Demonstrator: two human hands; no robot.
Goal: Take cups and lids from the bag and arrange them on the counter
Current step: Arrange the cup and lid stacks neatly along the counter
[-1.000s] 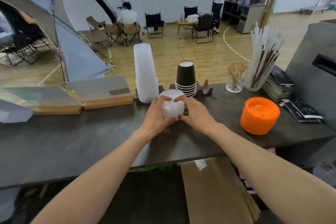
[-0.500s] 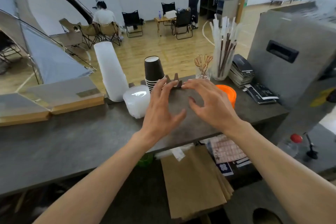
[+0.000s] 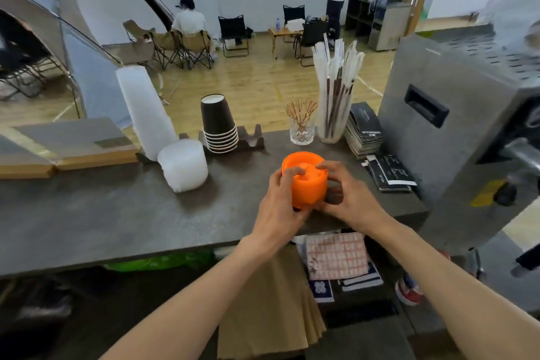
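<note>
Now, orange lids (image 3: 306, 181): a stack gripped between both hands, above the counter (image 3: 117, 219) toward its right end; whether it rests on the surface I cannot tell.
Left hand (image 3: 280, 207): wrapped round the stack's left side, thumb over the top rim, fingers curled under.
Right hand (image 3: 347, 199): cupping the right side, fingers bent over the top edge.
Change: half a second ago both hands hovered spread and empty over the counter, and the orange lids sat behind the right hand; now both are clamped on the stack, nearer the counter's front edge.
Axis: the stack's long axis leans, its top face tipped toward the camera.
White lids (image 3: 182, 165): a wrapped stack on the counter, well left of the hands, just in front of the clear cups (image 3: 144, 111).
Black cups (image 3: 219, 124): upside down in a stack, behind and between the two lid stacks.
Straws (image 3: 336, 88): upright in a jar behind the hands.
</note>
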